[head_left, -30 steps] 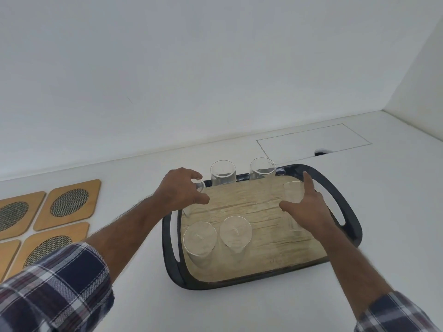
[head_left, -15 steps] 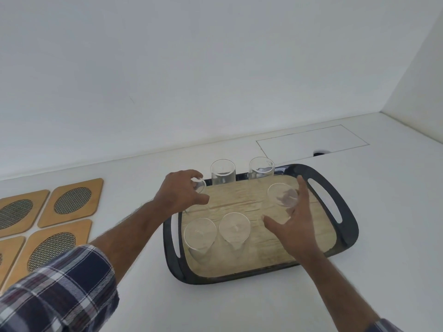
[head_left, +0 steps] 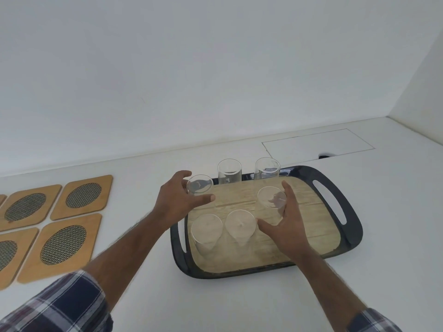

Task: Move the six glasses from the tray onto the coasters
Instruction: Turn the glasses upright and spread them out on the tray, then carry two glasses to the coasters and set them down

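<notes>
Glasses, six of them and all clear, are sitting on or just over a dark-rimmed tray as a person in a plaid shirt is starting to clear it. The left hand is curling round the back-left glass, thumb on the near side and fingers behind, and the glass is looking slightly raised at the tray's far left corner, though whether its base is clear of the wood cannot be told. The right hand is wrapping round a second glass toward the right of the tray, fingers showing through its wall. Two more glasses are standing close together along the near edge and two upright at the back rim.

Each glass is appearing thin-walled, light, rigid and breakable, with smooth sides likely to be slippery; a grip round the middle of the wall, thumb opposing fingers, is looking the safest hold, with care needed not to knock the neighbours.

Wooden coasters with mesh centres are lying in a group well to the left on the white worktop, none yet carrying a glass. A plain white wall is rising behind, and a flush rectangular panel is showing in the worktop beyond the tray.
</notes>
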`<act>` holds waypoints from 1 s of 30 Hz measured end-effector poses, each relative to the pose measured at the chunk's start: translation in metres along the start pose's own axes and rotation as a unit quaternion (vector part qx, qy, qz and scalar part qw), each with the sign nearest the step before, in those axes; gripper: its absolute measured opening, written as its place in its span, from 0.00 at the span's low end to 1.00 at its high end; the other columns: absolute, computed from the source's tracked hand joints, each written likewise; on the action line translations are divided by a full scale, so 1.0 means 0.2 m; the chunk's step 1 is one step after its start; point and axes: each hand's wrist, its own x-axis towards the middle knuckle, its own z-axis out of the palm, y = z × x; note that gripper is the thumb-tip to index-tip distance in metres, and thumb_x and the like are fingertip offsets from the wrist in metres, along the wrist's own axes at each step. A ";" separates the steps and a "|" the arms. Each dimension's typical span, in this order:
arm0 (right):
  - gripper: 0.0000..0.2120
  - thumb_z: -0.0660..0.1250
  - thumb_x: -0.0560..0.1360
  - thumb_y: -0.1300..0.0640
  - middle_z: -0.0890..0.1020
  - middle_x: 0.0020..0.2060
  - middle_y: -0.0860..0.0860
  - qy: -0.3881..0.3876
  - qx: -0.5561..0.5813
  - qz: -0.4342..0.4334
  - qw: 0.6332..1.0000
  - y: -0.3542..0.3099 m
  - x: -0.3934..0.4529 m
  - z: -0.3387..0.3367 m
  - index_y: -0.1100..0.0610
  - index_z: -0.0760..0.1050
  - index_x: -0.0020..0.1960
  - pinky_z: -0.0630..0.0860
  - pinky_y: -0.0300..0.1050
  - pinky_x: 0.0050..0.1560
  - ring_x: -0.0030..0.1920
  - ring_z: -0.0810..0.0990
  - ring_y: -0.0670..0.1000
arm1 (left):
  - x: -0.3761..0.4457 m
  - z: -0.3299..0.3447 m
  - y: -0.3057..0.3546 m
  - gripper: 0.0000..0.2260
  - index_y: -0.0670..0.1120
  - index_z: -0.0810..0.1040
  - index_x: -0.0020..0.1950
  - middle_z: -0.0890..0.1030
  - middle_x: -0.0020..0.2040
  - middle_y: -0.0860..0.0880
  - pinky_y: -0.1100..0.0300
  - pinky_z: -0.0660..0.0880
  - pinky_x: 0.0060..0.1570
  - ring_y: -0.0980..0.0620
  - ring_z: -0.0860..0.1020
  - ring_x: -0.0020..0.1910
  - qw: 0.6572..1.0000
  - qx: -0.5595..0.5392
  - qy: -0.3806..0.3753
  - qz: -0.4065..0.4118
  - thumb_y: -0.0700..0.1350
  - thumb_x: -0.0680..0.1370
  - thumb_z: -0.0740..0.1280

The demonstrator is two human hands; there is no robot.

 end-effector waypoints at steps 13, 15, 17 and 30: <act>0.47 0.80 0.67 0.53 0.69 0.67 0.47 0.016 -0.051 0.016 0.998 -0.01 -0.10 -0.03 0.51 0.57 0.77 0.65 0.41 0.65 0.67 0.69 0.46 | -0.33 -0.11 -0.23 0.11 0.54 0.76 0.58 0.81 0.49 0.58 0.61 0.76 0.45 0.59 0.80 0.48 0.982 -0.113 0.142 -0.050 0.55 0.78 0.69; 0.39 0.77 0.69 0.54 0.72 0.63 0.47 0.066 -0.065 -0.008 0.996 -0.03 -0.16 -0.04 0.52 0.62 0.75 0.66 0.42 0.64 0.65 0.71 0.46 | -0.40 -0.08 -0.27 0.10 0.53 0.77 0.57 0.82 0.49 0.57 0.63 0.75 0.45 0.59 0.80 0.48 0.978 -0.123 0.160 -0.049 0.46 0.76 0.71; 0.32 0.76 0.71 0.56 0.74 0.59 0.49 0.114 -0.067 -0.025 0.991 -0.04 -0.23 -0.04 0.52 0.67 0.71 0.69 0.45 0.63 0.61 0.74 0.47 | -0.48 -0.04 -0.30 0.13 0.53 0.78 0.55 0.82 0.50 0.57 0.63 0.75 0.44 0.56 0.81 0.49 0.978 -0.126 0.161 -0.047 0.39 0.74 0.71; 0.38 0.80 0.66 0.54 0.73 0.61 0.43 0.011 -0.049 0.062 0.997 -0.07 -0.45 0.20 0.50 0.65 0.71 0.69 0.40 0.61 0.61 0.73 0.43 | -0.59 0.20 -0.21 0.37 0.72 0.67 0.62 0.79 0.58 0.66 0.64 0.77 0.55 0.64 0.77 0.59 0.991 -0.123 -0.051 0.011 0.47 0.61 0.78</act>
